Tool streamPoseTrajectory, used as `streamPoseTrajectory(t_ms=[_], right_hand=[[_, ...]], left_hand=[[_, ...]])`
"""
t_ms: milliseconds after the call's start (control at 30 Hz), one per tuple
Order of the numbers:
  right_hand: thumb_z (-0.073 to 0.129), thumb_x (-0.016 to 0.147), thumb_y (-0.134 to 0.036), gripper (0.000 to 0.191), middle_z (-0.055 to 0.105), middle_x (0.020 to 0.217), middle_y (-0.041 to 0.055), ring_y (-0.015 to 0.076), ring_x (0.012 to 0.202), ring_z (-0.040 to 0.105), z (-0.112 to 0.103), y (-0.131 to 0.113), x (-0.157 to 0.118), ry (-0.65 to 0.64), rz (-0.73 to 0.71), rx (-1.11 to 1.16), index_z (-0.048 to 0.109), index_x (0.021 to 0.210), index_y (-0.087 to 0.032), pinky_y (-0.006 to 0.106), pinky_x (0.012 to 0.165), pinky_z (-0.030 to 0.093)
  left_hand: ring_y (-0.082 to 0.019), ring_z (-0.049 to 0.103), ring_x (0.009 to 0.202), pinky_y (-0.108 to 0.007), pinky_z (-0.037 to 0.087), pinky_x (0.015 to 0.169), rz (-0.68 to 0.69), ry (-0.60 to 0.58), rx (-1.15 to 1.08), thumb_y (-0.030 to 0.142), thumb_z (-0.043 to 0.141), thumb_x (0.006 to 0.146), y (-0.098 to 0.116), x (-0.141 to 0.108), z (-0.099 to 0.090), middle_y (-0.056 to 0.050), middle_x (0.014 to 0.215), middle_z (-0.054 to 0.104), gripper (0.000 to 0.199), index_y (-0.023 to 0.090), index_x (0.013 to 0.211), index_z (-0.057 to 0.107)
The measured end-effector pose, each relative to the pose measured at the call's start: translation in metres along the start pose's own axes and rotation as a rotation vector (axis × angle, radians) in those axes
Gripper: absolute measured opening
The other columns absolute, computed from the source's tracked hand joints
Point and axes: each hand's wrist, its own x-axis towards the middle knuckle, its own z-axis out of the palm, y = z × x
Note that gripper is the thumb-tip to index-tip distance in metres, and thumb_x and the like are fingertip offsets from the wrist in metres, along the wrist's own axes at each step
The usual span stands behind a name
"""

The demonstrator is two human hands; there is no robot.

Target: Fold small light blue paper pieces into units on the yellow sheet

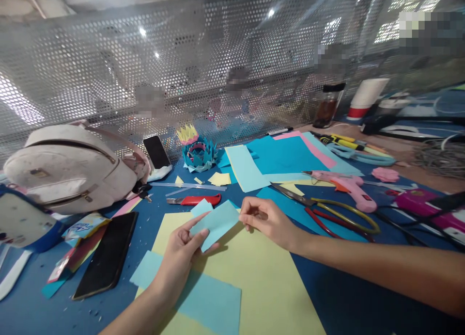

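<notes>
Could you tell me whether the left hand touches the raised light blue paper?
Touching: the head view shows the left hand, thumb on the raised light blue paper.

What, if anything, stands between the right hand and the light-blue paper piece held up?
Nothing visible: the right hand is right at the corner of the light-blue paper piece in the left hand. The red utility knife lies beyond, not between them.

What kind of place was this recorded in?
Probably a shared craft room or small workshop: coloured paper covers much of the blue table, with a pink glue gun at the right, and a perforated metal partition runs behind.
</notes>
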Motion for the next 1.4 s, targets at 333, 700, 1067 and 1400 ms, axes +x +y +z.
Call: streamPoseTrajectory(t_ms=[333,700,1067,1400], right_hand=[[0.045,0.100,-0.050,0.036,0.061,0.107,0.0048,0.0168,0.088,0.058,-0.002,-0.006,-0.008,-0.102,-0.113,0.003,0.057,0.123,-0.026,0.028,0.076,0.045],[0.059,0.093,-0.049,0.037,0.055,0.090,0.0024,0.0175,0.090,0.051,-0.002,-0.006,-0.010,-0.241,-0.270,-0.113,0.054,0.075,-0.018,0.031,0.084,0.039],[0.063,0.091,-0.038,0.024,0.060,0.081,0.0009,0.0123,0.075,0.053,0.001,-0.009,-0.012,-0.386,-0.124,-0.098,0.063,0.087,-0.014,0.022,0.070,0.041],[0.060,0.088,-0.057,0.048,0.055,0.072,0.0005,0.0115,0.066,0.048,0.003,-0.011,-0.012,-0.494,-0.212,-0.171,0.058,0.067,-0.014,0.024,0.063,0.038]], left_hand=[[-0.004,0.039,0.049,-0.038,0.064,0.072,0.023,-0.023,0.071,0.044,0.089,0.067,0.000,-0.002,0.003,0.009,0.052,0.039,0.042,0.013,0.076,0.062],[-0.017,0.062,0.065,-0.032,0.056,0.071,0.018,-0.087,0.307,0.056,0.078,0.074,0.005,-0.009,0.008,-0.004,0.069,0.060,0.046,0.012,0.071,0.067],[-0.022,0.064,0.083,-0.025,0.045,0.069,0.114,-0.286,0.671,0.060,0.054,0.090,0.060,-0.022,0.008,-0.006,0.092,0.071,0.048,0.020,0.110,0.071],[-0.017,0.060,0.073,-0.024,0.042,0.069,0.149,-0.346,0.932,0.027,0.070,0.074,0.030,-0.020,0.022,-0.001,0.074,0.068,0.011,0.017,0.071,0.066]])
